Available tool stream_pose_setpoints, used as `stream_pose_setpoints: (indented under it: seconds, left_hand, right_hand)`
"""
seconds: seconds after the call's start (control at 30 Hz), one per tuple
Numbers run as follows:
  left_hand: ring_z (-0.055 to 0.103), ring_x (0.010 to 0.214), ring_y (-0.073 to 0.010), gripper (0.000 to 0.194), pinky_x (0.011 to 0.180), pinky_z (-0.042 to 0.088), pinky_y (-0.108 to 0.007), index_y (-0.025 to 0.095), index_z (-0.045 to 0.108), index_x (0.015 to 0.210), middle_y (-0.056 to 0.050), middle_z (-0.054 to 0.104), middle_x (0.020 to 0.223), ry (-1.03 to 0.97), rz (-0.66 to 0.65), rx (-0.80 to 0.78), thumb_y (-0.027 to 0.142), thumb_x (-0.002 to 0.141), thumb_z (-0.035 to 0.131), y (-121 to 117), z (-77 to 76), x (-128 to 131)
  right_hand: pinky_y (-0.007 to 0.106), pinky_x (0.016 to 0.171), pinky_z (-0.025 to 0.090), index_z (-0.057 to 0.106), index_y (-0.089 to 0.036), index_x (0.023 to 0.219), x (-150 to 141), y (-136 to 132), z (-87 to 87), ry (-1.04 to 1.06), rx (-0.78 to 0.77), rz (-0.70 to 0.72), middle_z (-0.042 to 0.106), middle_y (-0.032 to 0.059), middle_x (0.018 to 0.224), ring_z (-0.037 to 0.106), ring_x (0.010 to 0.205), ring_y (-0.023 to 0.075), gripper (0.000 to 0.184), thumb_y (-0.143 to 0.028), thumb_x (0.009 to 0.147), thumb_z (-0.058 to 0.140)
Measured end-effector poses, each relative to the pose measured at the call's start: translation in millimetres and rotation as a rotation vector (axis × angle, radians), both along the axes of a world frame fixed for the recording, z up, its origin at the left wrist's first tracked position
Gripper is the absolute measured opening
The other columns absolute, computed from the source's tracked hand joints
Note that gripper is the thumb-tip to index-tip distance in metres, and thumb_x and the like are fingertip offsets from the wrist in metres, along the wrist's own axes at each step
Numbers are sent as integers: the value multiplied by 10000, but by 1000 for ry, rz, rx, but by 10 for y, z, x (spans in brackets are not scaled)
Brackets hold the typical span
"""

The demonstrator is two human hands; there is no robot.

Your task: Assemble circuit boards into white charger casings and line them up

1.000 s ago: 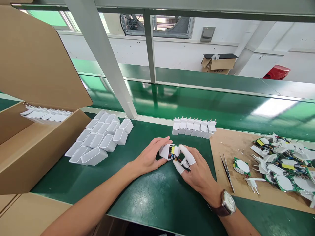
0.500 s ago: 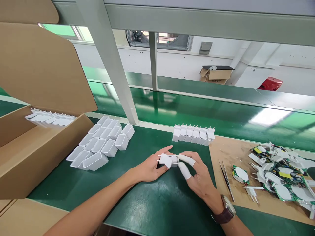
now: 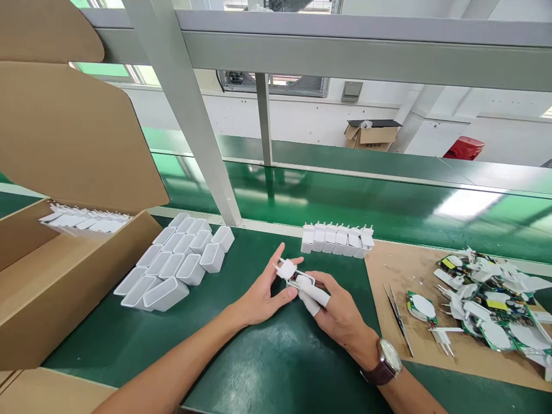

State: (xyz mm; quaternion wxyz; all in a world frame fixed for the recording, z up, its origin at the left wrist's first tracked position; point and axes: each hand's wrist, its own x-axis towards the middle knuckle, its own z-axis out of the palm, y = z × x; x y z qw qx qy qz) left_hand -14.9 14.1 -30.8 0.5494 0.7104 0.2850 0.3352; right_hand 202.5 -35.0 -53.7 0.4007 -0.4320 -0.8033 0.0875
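Note:
My right hand [image 3: 342,313], with white finger covers on thumb and index, grips a white plug-in charger housing [image 3: 291,282] at its open end. A white plug piece [image 3: 286,268] with two pins stands at the housing's left end, the pins pointing toward the upper left. My left hand [image 3: 261,296] is spread around that end; its thumb tip is close to the housing, but I cannot tell whether it touches. Beyond the hands stands a row of white housings with plug pieces [image 3: 336,238]. Fingers hide part of the held charger's inside.
Left lies a group of empty white housings [image 3: 172,261] beside an open cardboard box [image 3: 81,287] holding plug pieces [image 3: 86,218]. Right, a brown board [image 3: 388,264] bears tweezers [image 3: 399,319], a single circuit board [image 3: 421,306] and a heap of circuit boards [image 3: 495,305]. A metal post [image 3: 194,115] rises behind.
The circuit board, seen at the housing's mouth earlier, now sits inside it. The charger has turned so its plug piece points upper left. My left fingers have spread; my right fingers have closed over it.

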Motion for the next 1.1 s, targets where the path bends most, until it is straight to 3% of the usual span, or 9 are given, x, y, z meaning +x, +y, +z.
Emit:
stream_pose_setpoints:
  seconds: [0.17, 0.37, 0.43, 0.53, 0.6, 0.87, 1.0, 1.1]
  left_hand:
    - [554, 1322, -279, 909, 1158, 374, -536, 325, 16, 1648, -165, 530, 1507, 8, 57, 117, 402, 993, 641, 23, -37, 33]
    - [507, 1394, -292, 915, 1164, 379, -504, 331, 67, 1644, -152, 522, 1514, -11, 78, 266, 397, 967, 678, 29, -57, 40]
    - [545, 1345, -275, 838, 1133, 416, -472, 330, 145, 1635, -132, 556, 1471, -16, 108, 303, 389, 977, 660, 33, -60, 47]
    - [644, 1152, -212, 556, 1025, 497, -408, 317, 327, 1570, -78, 671, 1253, 22, 186, 237, 340, 1051, 525, 42, -64, 74]
    - [668, 1061, -190, 468, 953, 531, -374, 297, 383, 1526, -56, 696, 1157, 22, 214, 162, 330, 1070, 480, 43, -67, 90]
    - [677, 1078, -198, 450, 946, 550, -364, 257, 399, 1496, -66, 706, 1154, -13, 208, 74, 364, 1067, 484, 41, -87, 74]
    - [668, 1146, -222, 508, 983, 557, -400, 284, 369, 1528, -97, 673, 1239, -58, 184, 105, 394, 1054, 517, 57, -106, 65]
    - [615, 1266, -291, 918, 1064, 532, -479, 307, 255, 1593, -149, 556, 1421, -98, 115, 270, 440, 864, 798, 32, -113, 91]
  right_hand:
    - [362, 752, 638, 617, -199, 1208, -23, 24, -30, -35, 38, 42, 673, 145, 1153, 708, 932, 236, 318, -70, 939, 506]
    - [380, 809, 627, 597, -211, 1280, -1, 9, 8, 22, 40, 13, 655, 141, 1203, 693, 983, 240, 351, -101, 953, 534]
    - [378, 810, 622, 608, -217, 1269, 14, 4, 29, 7, 12, 30, 656, 133, 1193, 688, 989, 243, 361, -87, 944, 519]
    - [369, 779, 620, 603, -220, 1266, 15, 9, 28, -19, -39, 32, 668, 120, 1163, 690, 961, 241, 339, -105, 960, 510]
    - [379, 764, 621, 569, -214, 1313, 4, 11, 8, -25, -84, -16, 673, 117, 1146, 690, 937, 246, 340, -154, 981, 523]
    - [418, 823, 605, 569, -203, 1322, -10, 12, -60, -5, -99, 4, 646, 132, 1146, 650, 969, 260, 354, -149, 977, 515]
    - [468, 903, 575, 649, -221, 1257, -17, 49, -41, 212, -260, 29, 650, 134, 1181, 643, 1031, 277, 299, -235, 975, 550]
    - [474, 872, 582, 708, -208, 1159, -39, 68, 22, 700, -625, 66, 691, 117, 1108, 675, 939, 264, 285, -378, 958, 601]
